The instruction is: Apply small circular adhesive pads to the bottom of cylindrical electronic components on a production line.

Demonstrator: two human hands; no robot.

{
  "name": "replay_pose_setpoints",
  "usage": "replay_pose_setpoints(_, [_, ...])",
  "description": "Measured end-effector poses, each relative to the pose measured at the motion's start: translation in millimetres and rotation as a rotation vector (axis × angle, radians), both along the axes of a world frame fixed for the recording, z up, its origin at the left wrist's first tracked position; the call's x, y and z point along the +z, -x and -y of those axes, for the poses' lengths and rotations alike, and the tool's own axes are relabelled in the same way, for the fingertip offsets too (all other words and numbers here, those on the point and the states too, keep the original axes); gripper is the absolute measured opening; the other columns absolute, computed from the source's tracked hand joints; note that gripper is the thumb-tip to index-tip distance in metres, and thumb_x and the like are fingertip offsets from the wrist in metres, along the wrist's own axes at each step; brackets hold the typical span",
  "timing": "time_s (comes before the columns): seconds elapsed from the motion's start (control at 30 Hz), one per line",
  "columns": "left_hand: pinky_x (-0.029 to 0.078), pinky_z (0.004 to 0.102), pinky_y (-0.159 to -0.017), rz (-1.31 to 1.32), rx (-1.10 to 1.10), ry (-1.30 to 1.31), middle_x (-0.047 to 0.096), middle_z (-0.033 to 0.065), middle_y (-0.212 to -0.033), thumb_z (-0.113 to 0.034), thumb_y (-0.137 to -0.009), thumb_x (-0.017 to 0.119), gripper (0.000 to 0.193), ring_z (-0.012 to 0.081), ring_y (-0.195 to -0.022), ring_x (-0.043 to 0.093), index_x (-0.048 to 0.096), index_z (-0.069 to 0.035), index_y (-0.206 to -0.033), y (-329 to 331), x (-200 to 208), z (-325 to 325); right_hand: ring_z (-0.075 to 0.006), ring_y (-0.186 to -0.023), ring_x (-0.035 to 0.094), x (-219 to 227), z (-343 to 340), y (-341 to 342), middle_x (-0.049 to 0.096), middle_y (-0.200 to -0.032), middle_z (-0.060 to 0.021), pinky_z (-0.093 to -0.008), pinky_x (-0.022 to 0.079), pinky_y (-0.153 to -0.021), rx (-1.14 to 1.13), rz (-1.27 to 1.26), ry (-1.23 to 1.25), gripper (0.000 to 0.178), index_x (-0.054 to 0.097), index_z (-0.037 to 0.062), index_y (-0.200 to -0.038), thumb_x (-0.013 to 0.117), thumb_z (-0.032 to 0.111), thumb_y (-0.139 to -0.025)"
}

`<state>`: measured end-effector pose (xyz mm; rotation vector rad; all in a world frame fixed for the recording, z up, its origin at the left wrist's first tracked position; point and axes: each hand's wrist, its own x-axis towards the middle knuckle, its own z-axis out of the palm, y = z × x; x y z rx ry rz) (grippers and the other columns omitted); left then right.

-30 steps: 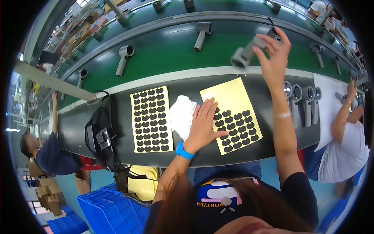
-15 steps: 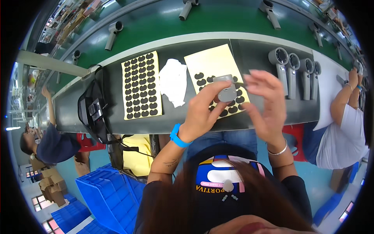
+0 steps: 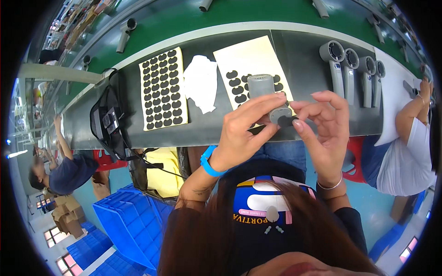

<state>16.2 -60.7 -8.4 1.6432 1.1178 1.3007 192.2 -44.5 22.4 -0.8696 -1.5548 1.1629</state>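
My left hand [image 3: 244, 129] is wrapped round a grey handheld fan [image 3: 260, 87], its rounded handle end turned toward me. My right hand [image 3: 326, 131] pinches a dark rounded sticker [image 3: 286, 121] between thumb and forefinger, right against that handle end. Whether the sticker is stuck down or only touching, I cannot tell. Beneath the fan lies a pale yellow sticker sheet [image 3: 248, 53] with several dark stickers on its nearer part and a bare far part. My hands and the fan hide some of it.
Further left lie a fuller sticker sheet [image 3: 161, 89], a crumpled white cloth [image 3: 201, 85] and a black bag [image 3: 108, 117]. Several grey fans [image 3: 337, 69] stand in a row on the right. Beyond runs a green conveyor [image 3: 258, 11] carrying fans. Blue crates [image 3: 126, 225] sit lower left; co-workers flank me.
My right hand has come in to the fan's handle end, with a dark sticker now visible in its fingers. The fan has tilted, its end facing me, and my view has shifted slightly.
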Motion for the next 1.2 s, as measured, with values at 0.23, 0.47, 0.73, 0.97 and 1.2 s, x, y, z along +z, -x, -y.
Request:
replay_pose_setpoints(0.23, [0.054, 0.0225, -0.075, 0.252, -0.174, 0.18, 0.05, 0.0176, -0.13, 0.006, -0.074, 0.07, 0.05, 0.0168, -0.098, 0.061, 0.056, 0.003, -0.123, -1, 3, 2, -0.0168, -0.097, 0.061, 0, 0, -3, 0.061, -0.089, -0.0098, -0.0281, 0.05, -0.083, 0.009, -0.037, 0.099, 0.042, 0.038, 0.0005, -0.117, 0.06, -0.008, -0.082])
replay_pose_setpoints(0.47, [0.052, 0.0206, -0.071, 0.246, -0.193, 0.186, 0.052, 0.0173, -0.129, 0.003, -0.078, 0.068, 0.047, 0.01, -0.082, 0.061, 0.057, 0.002, -0.123, 3, 2, 0, -0.0207, -0.102, 0.061, 3, 0, -2, 0.06, -0.086, -0.01, -0.0239, 0.049, -0.078, -0.01, -0.044, 0.17, 0.046, 0.037, 0.002, -0.118, 0.061, -0.009, -0.081])
replay_pose_setpoints(0.73, [0.044, 0.0171, -0.061, 0.211, -0.163, 0.186, 0.056, 0.0159, -0.125, -0.001, -0.081, 0.065, 0.039, 0.0034, -0.07, 0.051, 0.06, 0.0, -0.12, 2, 3, -1, -0.021, -0.102, 0.061, 2, 0, -2, 0.06, -0.085, -0.0092, -0.0234, 0.05, -0.077, -0.008, -0.034, 0.169, 0.047, 0.036, 0.0024, -0.118, 0.062, -0.009, -0.08])
replay_pose_setpoints(0.97, [0.049, 0.0233, -0.069, 0.125, -0.203, 0.2, 0.054, 0.0143, -0.125, -0.004, -0.086, 0.064, 0.037, 0.0084, -0.076, 0.055, 0.058, 0.001, -0.122, 7, 6, -2, -0.0202, -0.101, 0.061, 3, -1, -2, 0.06, -0.086, -0.009, -0.0239, 0.05, -0.078, -0.002, -0.029, 0.167, 0.047, 0.037, 0.0026, -0.117, 0.061, -0.009, -0.08])
replay_pose_setpoints(1.2, [0.048, 0.0198, -0.066, 0.142, -0.166, 0.172, 0.056, 0.0154, -0.125, -0.008, -0.084, 0.064, 0.038, 0.0048, -0.069, 0.051, 0.059, -0.001, -0.121, 5, 3, -3, -0.0195, -0.101, 0.061, 4, -2, -3, 0.06, -0.086, -0.0088, -0.0244, 0.05, -0.08, 0.0, -0.03, 0.166, 0.047, 0.037, 0.003, -0.117, 0.061, -0.01, -0.079])
